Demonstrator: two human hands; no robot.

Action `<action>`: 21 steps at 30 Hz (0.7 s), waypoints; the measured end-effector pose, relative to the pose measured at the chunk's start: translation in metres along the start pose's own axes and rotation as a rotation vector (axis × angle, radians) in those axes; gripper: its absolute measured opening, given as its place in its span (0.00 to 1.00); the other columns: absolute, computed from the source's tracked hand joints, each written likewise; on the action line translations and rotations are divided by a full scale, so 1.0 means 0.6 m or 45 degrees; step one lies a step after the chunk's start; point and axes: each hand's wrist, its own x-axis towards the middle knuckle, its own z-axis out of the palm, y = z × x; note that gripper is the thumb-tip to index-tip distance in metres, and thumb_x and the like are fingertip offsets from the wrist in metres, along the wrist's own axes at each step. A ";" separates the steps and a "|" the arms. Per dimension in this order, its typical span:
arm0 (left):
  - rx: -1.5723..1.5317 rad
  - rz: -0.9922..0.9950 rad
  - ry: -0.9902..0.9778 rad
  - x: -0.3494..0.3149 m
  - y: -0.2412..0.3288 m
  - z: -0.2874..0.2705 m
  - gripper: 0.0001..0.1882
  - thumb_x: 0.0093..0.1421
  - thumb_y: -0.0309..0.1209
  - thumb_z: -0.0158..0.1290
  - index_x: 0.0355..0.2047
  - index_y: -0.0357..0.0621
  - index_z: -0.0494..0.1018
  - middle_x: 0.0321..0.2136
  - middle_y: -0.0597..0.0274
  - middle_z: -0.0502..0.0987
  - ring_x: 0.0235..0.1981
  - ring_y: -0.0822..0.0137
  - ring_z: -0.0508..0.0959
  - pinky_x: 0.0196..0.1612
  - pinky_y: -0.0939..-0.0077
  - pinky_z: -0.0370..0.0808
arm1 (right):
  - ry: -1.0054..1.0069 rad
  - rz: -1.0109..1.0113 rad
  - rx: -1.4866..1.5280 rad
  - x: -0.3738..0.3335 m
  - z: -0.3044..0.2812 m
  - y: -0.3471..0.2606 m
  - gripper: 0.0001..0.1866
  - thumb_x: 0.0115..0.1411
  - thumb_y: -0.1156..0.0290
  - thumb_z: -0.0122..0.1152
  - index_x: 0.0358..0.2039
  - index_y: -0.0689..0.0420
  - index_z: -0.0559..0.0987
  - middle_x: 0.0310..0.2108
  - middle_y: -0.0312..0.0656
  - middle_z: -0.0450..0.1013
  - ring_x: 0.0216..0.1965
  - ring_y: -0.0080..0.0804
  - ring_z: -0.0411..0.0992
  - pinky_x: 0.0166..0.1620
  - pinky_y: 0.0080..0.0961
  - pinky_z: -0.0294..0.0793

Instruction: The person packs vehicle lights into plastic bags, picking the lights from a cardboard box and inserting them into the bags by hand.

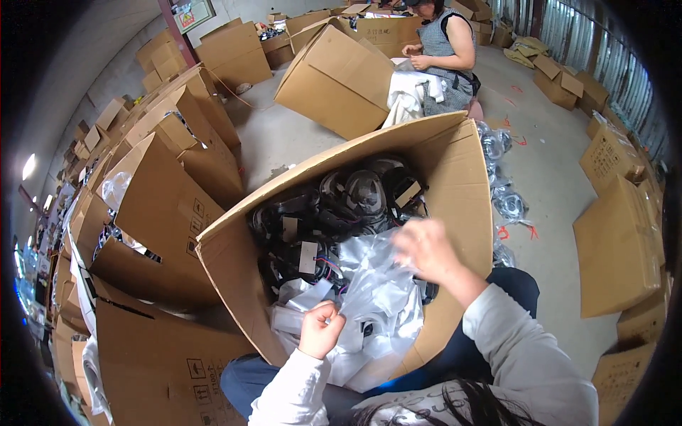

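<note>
Before me stands a large open cardboard box (458,188), tilted toward my lap. Glossy black rounded parts (362,192) fill its far side, with coloured wires and a white label (307,257) among them. Clear plastic bags (380,302) lie crumpled in the near part. My left hand (321,328) is closed on a clear plastic bag at the box's near left. On the right, my right hand (424,248) is over the bags, blurred by motion; its fingers are near the plastic, and whether they grip it cannot be made out.
Cardboard boxes (170,206) crowd my left, and more boxes (618,245) line the right wall. Beyond my box, a person (444,57) sits beside another tilted carton (337,82) with white cloth. Plastic-wrapped parts (510,202) lie on the floor at right.
</note>
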 end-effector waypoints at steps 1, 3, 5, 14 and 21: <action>-0.029 -0.039 -0.047 -0.003 -0.003 -0.001 0.11 0.48 0.21 0.52 0.15 0.35 0.62 0.16 0.59 0.65 0.20 0.68 0.67 0.26 0.75 0.64 | 0.100 -0.244 0.110 0.000 0.019 -0.021 0.16 0.50 0.63 0.62 0.42 0.43 0.78 0.37 0.37 0.68 0.43 0.36 0.66 0.49 0.39 0.64; -0.058 -0.084 -0.097 -0.004 -0.005 0.000 0.11 0.50 0.22 0.53 0.16 0.35 0.62 0.16 0.59 0.65 0.20 0.68 0.66 0.27 0.76 0.64 | -0.342 -0.280 0.207 -0.010 0.028 -0.031 0.10 0.49 0.64 0.61 0.34 0.44 0.80 0.31 0.33 0.70 0.40 0.34 0.67 0.48 0.36 0.64; 0.033 -0.101 -0.045 0.001 -0.003 0.005 0.13 0.53 0.24 0.54 0.16 0.35 0.62 0.17 0.60 0.65 0.20 0.69 0.65 0.27 0.75 0.64 | -0.286 -0.143 0.289 -0.003 0.027 -0.022 0.09 0.49 0.66 0.62 0.33 0.45 0.81 0.30 0.32 0.71 0.39 0.34 0.67 0.47 0.34 0.65; -0.098 -0.440 -0.034 0.015 -0.071 0.020 0.19 0.59 0.33 0.56 0.18 0.36 0.63 0.17 0.64 0.65 0.20 0.74 0.63 0.24 0.76 0.62 | -0.926 0.255 1.635 -0.011 -0.012 -0.050 0.39 0.52 0.79 0.59 0.65 0.46 0.57 0.37 0.39 0.76 0.33 0.30 0.74 0.39 0.28 0.74; 0.000 -0.410 -0.055 0.014 -0.077 0.016 0.10 0.59 0.31 0.55 0.26 0.37 0.70 0.23 0.62 0.70 0.22 0.73 0.69 0.28 0.77 0.67 | -1.436 0.590 1.619 0.002 -0.001 -0.023 0.44 0.56 0.71 0.61 0.68 0.47 0.47 0.69 0.58 0.34 0.54 0.45 0.68 0.50 0.39 0.74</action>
